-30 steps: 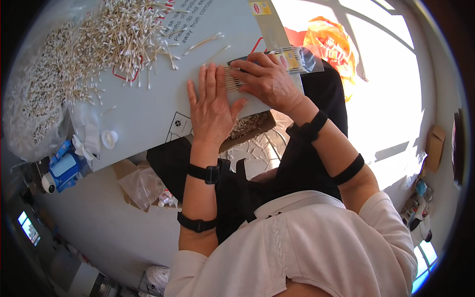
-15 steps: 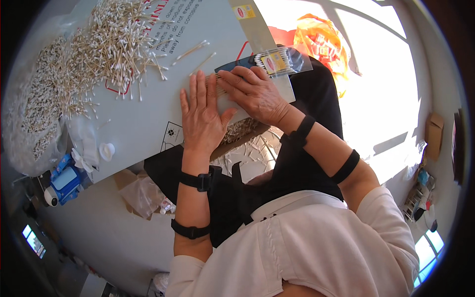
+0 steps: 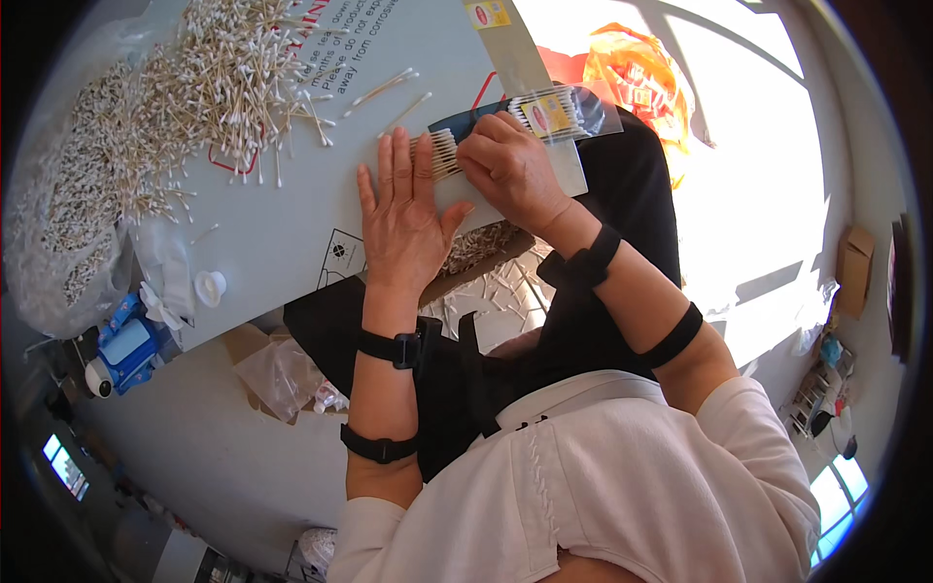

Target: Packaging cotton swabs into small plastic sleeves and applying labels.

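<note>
A row of cotton swabs (image 3: 442,154) with pale wooden sticks lies side by side on the grey board. My left hand (image 3: 403,209) rests flat at the row's left end, fingers stretched out and thumb apart. At the right end, my right hand (image 3: 510,165) has its fingers curled in; what they hold, if anything, is hidden. Just beyond it lies a dark strip (image 3: 465,123). A packed bundle of swabs (image 3: 546,115) with a yellow label, in a clear bag, sits at the board's right edge.
A large heap of loose cotton swabs (image 3: 228,73) covers the upper left, partly in a clear plastic bag (image 3: 44,277). Few loose swabs (image 3: 384,87) lie nearer. A box of swabs (image 3: 481,248) is below the board's edge. An orange bag (image 3: 632,73) stands on the right.
My right hand has curled its fingers and shifted slightly right, off the row of swabs, which now shows between the hands. My left hand stays flat, shifted slightly.
</note>
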`<state>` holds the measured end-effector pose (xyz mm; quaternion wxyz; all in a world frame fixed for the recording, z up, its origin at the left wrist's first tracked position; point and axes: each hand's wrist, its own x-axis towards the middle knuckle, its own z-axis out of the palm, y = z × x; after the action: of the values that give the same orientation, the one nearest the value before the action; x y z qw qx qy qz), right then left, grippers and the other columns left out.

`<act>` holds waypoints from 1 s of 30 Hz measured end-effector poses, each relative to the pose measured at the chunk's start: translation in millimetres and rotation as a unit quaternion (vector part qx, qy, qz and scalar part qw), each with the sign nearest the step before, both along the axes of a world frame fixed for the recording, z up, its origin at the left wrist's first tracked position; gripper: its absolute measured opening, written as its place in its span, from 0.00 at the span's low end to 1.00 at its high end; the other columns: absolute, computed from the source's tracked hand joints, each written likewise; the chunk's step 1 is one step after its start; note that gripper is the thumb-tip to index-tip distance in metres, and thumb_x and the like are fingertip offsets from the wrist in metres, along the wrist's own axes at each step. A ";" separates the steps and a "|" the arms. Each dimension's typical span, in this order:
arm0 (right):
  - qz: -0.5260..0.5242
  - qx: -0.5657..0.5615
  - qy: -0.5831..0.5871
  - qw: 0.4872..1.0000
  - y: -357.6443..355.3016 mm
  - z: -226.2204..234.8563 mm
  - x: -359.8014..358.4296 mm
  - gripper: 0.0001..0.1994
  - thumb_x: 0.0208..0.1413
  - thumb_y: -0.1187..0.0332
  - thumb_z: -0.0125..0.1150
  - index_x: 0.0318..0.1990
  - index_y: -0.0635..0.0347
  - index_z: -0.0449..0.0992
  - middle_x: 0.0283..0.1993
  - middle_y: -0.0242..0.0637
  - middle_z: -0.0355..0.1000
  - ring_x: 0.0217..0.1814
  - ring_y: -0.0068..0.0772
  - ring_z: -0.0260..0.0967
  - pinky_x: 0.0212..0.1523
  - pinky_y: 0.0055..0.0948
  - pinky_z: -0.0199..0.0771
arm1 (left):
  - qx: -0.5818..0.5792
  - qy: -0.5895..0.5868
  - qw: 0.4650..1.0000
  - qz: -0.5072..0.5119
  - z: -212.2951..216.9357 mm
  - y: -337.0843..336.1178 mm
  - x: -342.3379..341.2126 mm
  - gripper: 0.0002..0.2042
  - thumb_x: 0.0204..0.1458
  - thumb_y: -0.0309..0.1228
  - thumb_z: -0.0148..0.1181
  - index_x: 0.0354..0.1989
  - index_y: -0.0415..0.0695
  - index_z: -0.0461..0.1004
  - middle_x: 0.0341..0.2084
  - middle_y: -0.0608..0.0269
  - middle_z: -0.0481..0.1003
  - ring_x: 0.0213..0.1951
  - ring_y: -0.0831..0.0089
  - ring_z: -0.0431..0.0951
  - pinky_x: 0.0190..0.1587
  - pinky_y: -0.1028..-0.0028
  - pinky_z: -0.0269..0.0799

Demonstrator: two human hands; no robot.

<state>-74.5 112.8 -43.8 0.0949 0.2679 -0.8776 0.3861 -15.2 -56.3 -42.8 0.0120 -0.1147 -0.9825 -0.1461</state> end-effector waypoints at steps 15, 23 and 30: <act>0.011 0.050 -0.016 0.999 -1.0 0.7 -3.9 0.03 0.45 0.75 0.59 0.24 0.60 0.71 0.28 0.39 0.67 0.36 0.45 0.68 0.37 0.39 0.71 | 0.001 -0.010 1.000 0.009 0.5 0.7 -0.1 0.43 0.53 0.51 0.59 0.73 0.47 0.47 0.72 0.54 0.47 0.73 0.57 0.45 0.71 0.47 0.39; -0.079 0.132 -0.244 0.958 -14.3 20.8 -24.0 0.03 0.44 0.74 0.59 0.23 0.63 0.75 0.26 0.43 0.73 0.34 0.49 0.72 0.36 0.41 0.72 | -0.009 -0.013 1.000 0.006 -3.5 -1.1 0.3 0.41 0.56 0.54 0.53 0.74 0.48 0.46 0.73 0.55 0.47 0.74 0.58 0.44 0.72 0.49 0.35; 0.012 0.086 -0.190 0.978 -0.6 10.6 -20.8 0.04 0.48 0.74 0.59 0.25 0.63 0.74 0.28 0.44 0.72 0.35 0.51 0.72 0.36 0.42 0.72 | 0.007 -0.016 1.000 0.011 -1.5 0.6 0.2 0.41 0.55 0.51 0.56 0.73 0.48 0.47 0.73 0.55 0.47 0.74 0.57 0.44 0.72 0.49 0.35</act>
<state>-95.3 112.2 -33.2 -0.1017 0.2069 -0.9064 0.3539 -15.0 -55.7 -44.4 -0.0014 -0.1014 -0.9828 -0.1546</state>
